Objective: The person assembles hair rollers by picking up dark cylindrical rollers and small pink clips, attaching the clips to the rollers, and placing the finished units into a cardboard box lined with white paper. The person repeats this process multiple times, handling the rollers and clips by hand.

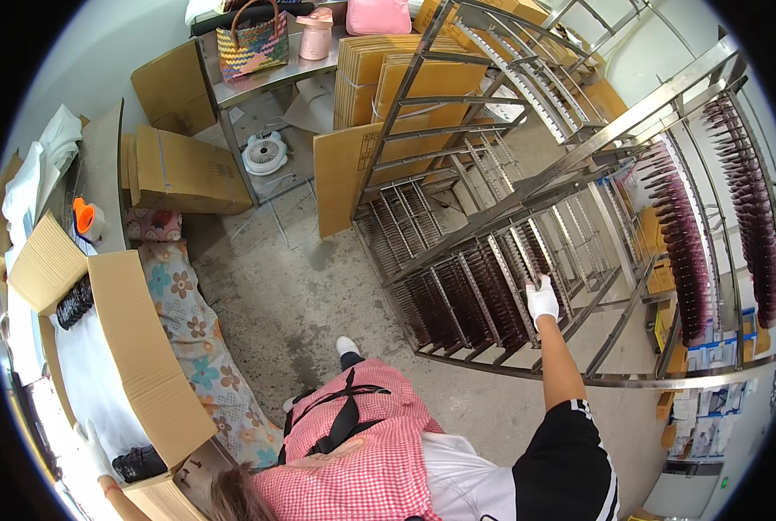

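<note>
My right hand (pixel 542 300), in a white glove, reaches out to the metal rack (pixel 492 369). Its fingers are closed at the near end of a pale metal strip (pixel 511 260), one of several lying across the rack with rows of thin dark reddish pieces (pixel 457 286). Far to the left, my left hand (pixel 91 450), also gloved in white, is beside an open cardboard box (pixel 149 365). Glare washes out its fingers. The box has a white lining (pixel 101 378), and dark bundles (pixel 136 464) show at its ends.
More strips of dark pieces (pixel 679 252) hang upright at right. Flattened cartons (pixel 345 178) lean by a metal table (pixel 275 76). A white fan (pixel 265 154) stands on the floor. Flowered cloth (pixel 199 343) lies beside the box, near an orange-and-white tape dispenser (pixel 87 219).
</note>
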### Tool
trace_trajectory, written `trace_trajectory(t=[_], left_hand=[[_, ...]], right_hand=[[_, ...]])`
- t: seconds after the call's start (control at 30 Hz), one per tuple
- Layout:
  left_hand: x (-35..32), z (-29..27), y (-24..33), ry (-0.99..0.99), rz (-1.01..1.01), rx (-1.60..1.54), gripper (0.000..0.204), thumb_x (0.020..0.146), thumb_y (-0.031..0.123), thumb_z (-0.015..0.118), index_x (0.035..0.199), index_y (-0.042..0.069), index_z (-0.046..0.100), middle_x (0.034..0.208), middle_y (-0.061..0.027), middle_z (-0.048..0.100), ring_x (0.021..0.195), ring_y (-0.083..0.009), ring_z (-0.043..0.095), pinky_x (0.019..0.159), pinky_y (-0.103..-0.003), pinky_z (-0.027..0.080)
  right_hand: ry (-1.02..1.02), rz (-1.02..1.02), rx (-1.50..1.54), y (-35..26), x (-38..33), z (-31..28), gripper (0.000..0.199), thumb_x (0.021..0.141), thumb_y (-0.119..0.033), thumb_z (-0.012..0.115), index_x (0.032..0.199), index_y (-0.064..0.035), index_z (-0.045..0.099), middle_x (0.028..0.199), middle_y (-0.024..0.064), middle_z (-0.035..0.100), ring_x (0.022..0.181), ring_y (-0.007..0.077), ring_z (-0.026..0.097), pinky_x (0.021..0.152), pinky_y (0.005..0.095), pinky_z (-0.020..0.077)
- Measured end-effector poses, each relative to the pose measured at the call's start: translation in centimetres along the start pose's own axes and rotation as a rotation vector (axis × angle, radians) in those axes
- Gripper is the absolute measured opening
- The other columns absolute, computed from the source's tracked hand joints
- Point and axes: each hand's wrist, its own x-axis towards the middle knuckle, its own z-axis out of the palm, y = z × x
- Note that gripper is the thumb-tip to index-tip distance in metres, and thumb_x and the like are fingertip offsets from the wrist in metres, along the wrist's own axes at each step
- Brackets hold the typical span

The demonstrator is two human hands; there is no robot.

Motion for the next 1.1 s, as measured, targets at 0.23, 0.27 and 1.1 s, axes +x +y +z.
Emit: trace_trajectory(t=[0.23, 0.27, 1.1], left_hand=[[-5.5, -3.3, 18.4, -0.013, 0.227, -0.201, 0.045, 0.101, 0.027, 0.054, 0.14, 0.005, 0.048, 0.14, -0.0178, 0.051, 0.134, -0.0321, 0.044, 0.113, -0.041, 0.031], [-7.2, -4.6, 20.9, -0.022, 0.247, -0.168, 0.044, 0.1, 0.024, 0.056, 0.139, 0.007, 0.049, 0.139, -0.0173, 0.052, 0.133, -0.0322, 0.044, 0.113, -0.041, 0.031], [-16.6, -38.4, 20.9, -0.15, 0.681, -1.946, 0.034, 0.103, 0.034, 0.046, 0.099, 0.003, 0.059, 0.064, 0.0009, 0.053, 0.055, -0.0111, 0.051, 0.057, -0.022, 0.045]], right_hand=[[-0.176, -0.202, 0.271, -2.4, -6.0, -0.9, 0.042, 0.083, -0.035, 0.072, 0.102, 0.0007, 0.06, 0.091, 0.0222, 0.066, 0.082, 0.0309, 0.064, 0.078, 0.0403, 0.05], [-0.182, -0.254, 0.333, -2.1, -7.1, 0.0, 0.04, 0.082, -0.032, 0.073, 0.095, 0.0031, 0.059, 0.084, 0.0195, 0.065, 0.076, 0.0268, 0.061, 0.074, 0.0388, 0.0495], [0.815, -2.822, 0.496, -48.4, -56.3, -25.2, 0.019, 0.082, -0.023, 0.076, 0.087, -0.0078, 0.066, 0.078, 0.0039, 0.058, 0.082, 0.0221, 0.058, 0.074, 0.0313, 0.0495]])
